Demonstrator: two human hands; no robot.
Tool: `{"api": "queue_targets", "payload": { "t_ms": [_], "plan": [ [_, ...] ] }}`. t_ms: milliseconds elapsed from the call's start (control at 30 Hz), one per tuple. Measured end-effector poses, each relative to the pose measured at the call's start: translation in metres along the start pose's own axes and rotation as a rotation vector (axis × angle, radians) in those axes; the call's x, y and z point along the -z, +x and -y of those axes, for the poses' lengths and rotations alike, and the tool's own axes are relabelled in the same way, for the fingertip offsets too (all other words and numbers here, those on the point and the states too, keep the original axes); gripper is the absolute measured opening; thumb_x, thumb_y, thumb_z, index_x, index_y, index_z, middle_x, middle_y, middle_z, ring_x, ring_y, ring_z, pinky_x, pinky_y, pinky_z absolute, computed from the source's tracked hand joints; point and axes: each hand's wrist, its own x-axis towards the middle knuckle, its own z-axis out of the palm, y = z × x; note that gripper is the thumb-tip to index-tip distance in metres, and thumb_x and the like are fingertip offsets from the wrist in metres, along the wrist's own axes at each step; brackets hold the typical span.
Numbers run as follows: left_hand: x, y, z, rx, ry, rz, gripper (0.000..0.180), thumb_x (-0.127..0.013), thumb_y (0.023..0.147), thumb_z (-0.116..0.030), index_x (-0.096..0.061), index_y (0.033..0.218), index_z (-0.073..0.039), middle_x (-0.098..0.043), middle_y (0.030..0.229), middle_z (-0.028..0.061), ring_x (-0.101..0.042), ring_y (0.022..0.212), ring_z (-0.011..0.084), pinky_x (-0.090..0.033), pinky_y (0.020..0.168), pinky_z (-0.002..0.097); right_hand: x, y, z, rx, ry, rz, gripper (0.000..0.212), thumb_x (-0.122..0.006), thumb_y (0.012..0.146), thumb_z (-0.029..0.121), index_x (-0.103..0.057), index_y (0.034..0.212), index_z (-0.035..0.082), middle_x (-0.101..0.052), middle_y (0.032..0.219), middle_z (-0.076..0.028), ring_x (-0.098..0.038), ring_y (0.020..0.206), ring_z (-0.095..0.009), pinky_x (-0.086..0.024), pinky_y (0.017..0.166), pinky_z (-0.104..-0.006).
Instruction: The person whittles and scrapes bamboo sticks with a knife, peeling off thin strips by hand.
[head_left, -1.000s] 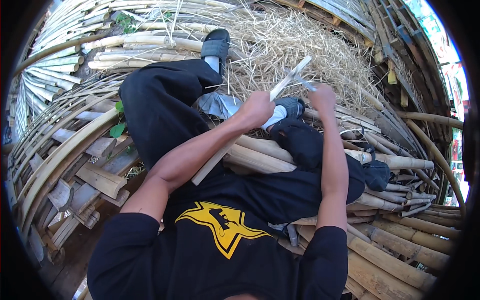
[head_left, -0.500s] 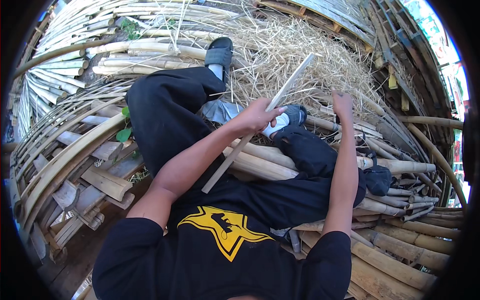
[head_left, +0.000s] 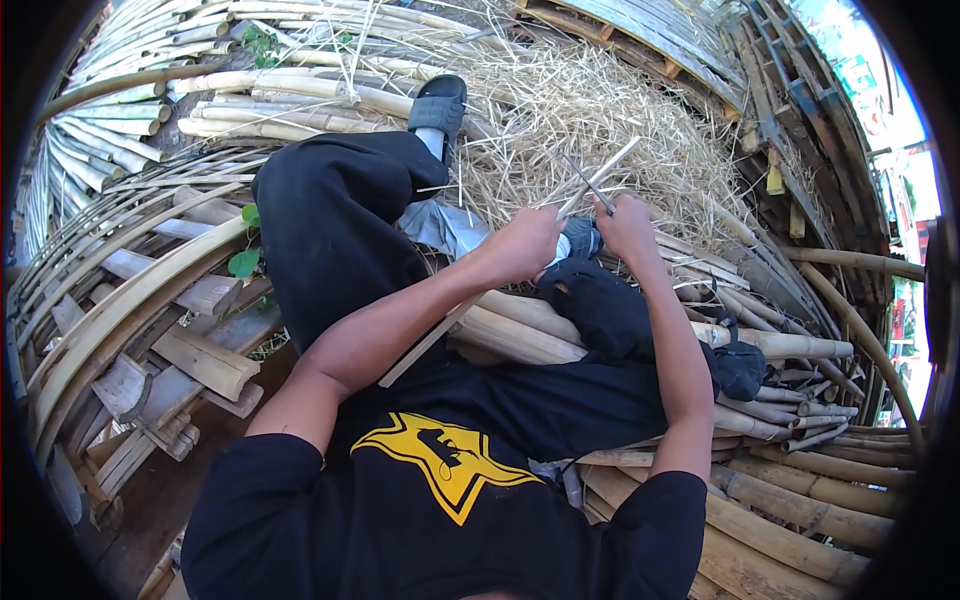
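left hand (head_left: 528,243): fingers curled closed round a slim bamboo strip (head_left: 432,341), on the near side of the shavings heap (head_left: 620,100).
right hand (head_left: 626,228): fist closed on a thin-bladed knife (head_left: 577,170), its handle hidden in the palm, also on the near side of the heap.
split bamboo pieces: rough, wide sections (head_left: 205,362), laid crosswise well to the left of the heap.
bamboo poles: long canes (head_left: 310,95) stacked to the left of the heap.
sandal: dark and strapped (head_left: 440,105), on one foot at the heap's left edge.
bamboo strip: slanting, its upper end seen against the heap, its lower end near the person's lap, well short of the heap.
blade: crosses the strip just past the left hand, over the heap's near edge; whether the two touch i cannot tell.
progress: the strip looks already split narrow and nearly straight, so the rough splitting seems done; how much paring is left, the view does not show.
pouch: small and black (head_left: 740,372), to the near right of the heap.
pallets: weathered, on edge (head_left: 790,110), to the right of the heap.
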Motion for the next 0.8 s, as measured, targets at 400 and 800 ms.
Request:
{"api": "queue_targets", "payload": {
  "t_ms": [400,800],
  "plan": [
    [-0.003,0.01,-0.004,0.096,0.061,0.065,0.035,-0.045,0.093,-0.024,-0.058,0.084,0.007,-0.059,0.071,0.0277,-0.059,0.071,0.0436,-0.045,0.065,0.047,-0.015,0.037,-0.059,-0.084,-0.179,-0.173,0.017,-0.059,0.073,0.025,-0.069,0.081,0.014,-0.065,0.082,-0.015,-0.063,0.081,-0.035,-0.051,0.072,-0.0464],
    [0.018,-0.012,0.0,0.341,-0.671,0.348,0.026,-0.038,0.1,-0.031,-0.045,0.094,-0.007,-0.027,0.052,-0.0059,-0.025,0.037,0.0034,-0.024,0.031,0.0209,-0.02,0.032,-0.21,-0.589,0.011,-0.224,0.045,-0.053,0.08,0.036,-0.065,0.086,-0.007,-0.065,0.081,-0.024,-0.065,0.083,-0.037,-0.05,0.073,-0.044]
  ]
}}
